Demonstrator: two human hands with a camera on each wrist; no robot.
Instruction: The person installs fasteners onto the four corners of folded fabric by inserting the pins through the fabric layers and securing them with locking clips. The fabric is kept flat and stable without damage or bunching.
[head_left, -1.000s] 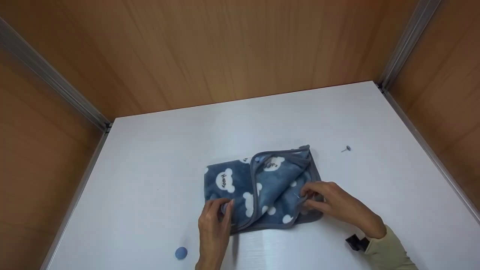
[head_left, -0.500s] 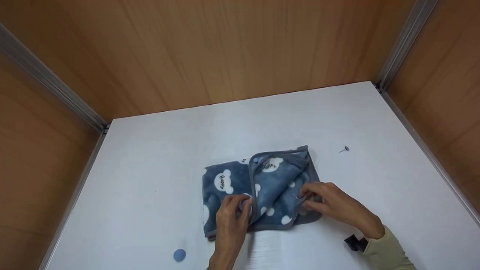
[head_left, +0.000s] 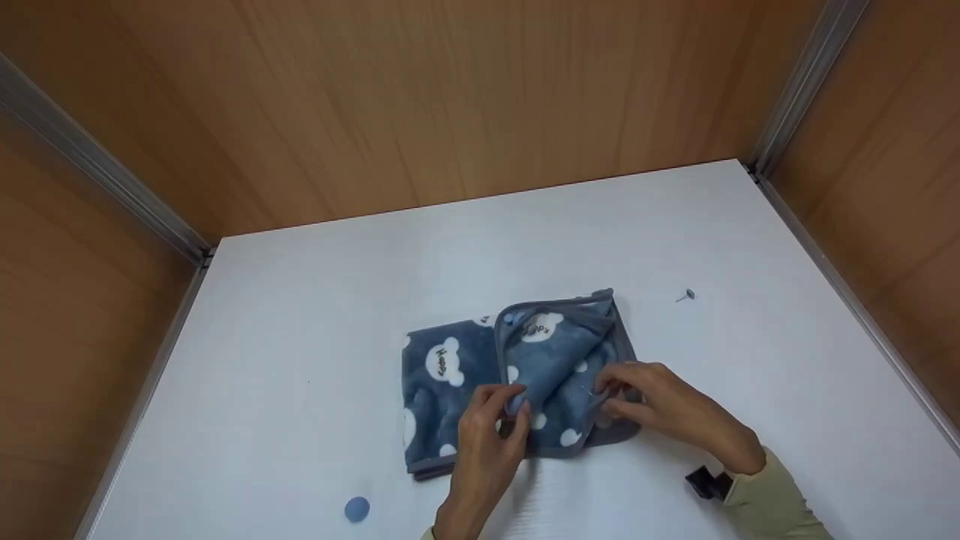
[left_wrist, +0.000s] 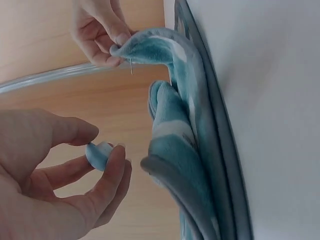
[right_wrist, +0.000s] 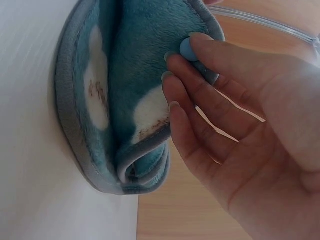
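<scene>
A folded blue fleece blanket (head_left: pixel 555 367) with white bear-head shapes lies on the white table. In the head view my left hand (head_left: pixel 491 431) is over its front middle. Thumb and fingers there pinch a small round blue cap (left_wrist: pixel 98 156), seen in the left wrist view close to the cloth. On the right, my right hand (head_left: pixel 649 394) pinches a raised edge of the blanket together with a blue-headed pin (right_wrist: pixel 188 50). Its thin metal shaft (left_wrist: pixel 131 67) sticks out through the cloth toward the left hand. A blue round piece (head_left: pixel 512 319) sits at the flap's upper corner.
A loose pin with a flat round head (head_left: pixel 686 295) lies on the table (head_left: pixel 337 300) right of the blanket. Another blue round cap (head_left: pixel 357 509) is at the front left. Wooden panels (head_left: pixel 450 97) enclose the back and both sides.
My left hand has moved right across the blanket with the blue cap, toward the right hand. The right hand keeps its pinch on the blanket edge, almost still.
</scene>
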